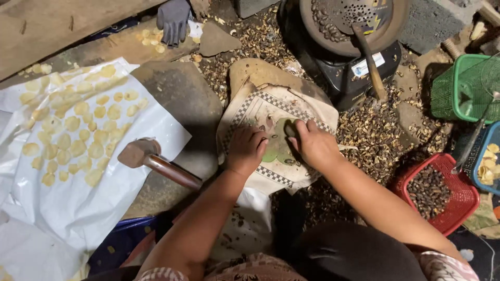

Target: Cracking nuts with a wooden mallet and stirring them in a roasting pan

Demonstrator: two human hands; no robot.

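My left hand (245, 150) rests knuckles-down on a cream cloth with a checkered border (255, 106) that lies over a flat stone. Its fingers curl against a greenish flat piece (272, 152) on the cloth. My right hand (311, 143) is just to the right, its thumb and fingers pinching the upper edge of another greenish flattened piece (284, 130). The two hands are almost touching over the cloth's middle.
A wooden mallet (139, 153) lies on a stone to the left. White sheet (78, 203) carries several pale yellow discs. Broken shells litter the ground. A red basket of dark seeds (435, 190), green basket (463, 86) and dark stove with pan (346, 31) stand right. A grey glove (173, 21) lies at the top.
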